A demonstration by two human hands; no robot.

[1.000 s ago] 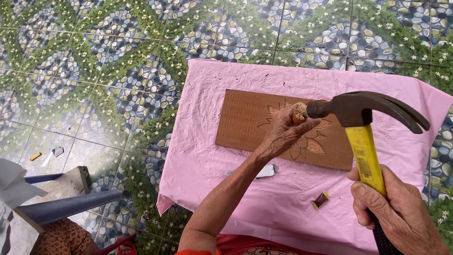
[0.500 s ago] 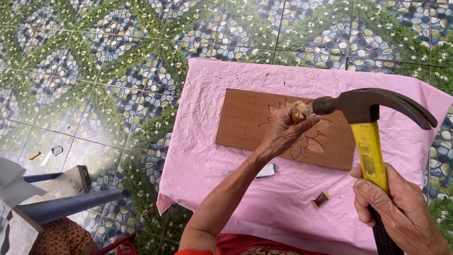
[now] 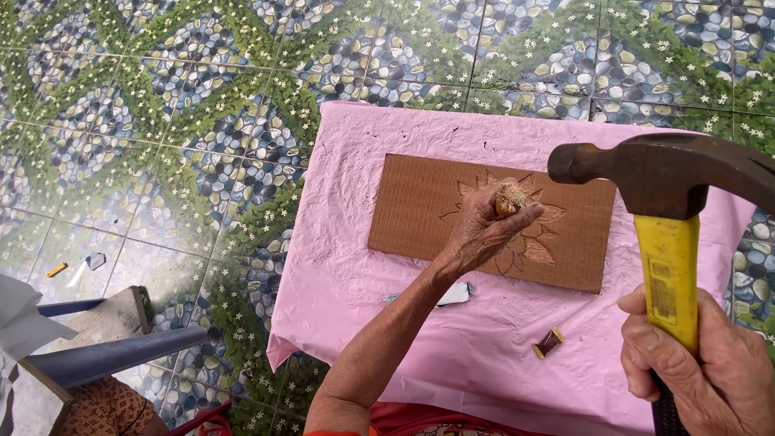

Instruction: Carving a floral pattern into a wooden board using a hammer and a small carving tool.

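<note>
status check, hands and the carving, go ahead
Left hand grips chisel on wooden board. Right hand holds hammer raised. Nothing between them.

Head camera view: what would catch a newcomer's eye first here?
The yellow-handled claw hammer, raised at right in the right hand, dominates. At centre, the left hand holds a frayed-topped wooden chisel handle upright on a brown wooden board carved with a flower. The board lies on a crinkled pink sheet over pebble-patterned floor tiles.

one hammer (image 3: 666,190), one chisel (image 3: 508,199), one carved wooden board (image 3: 420,206), one pink cloth (image 3: 363,323), two hands
</note>
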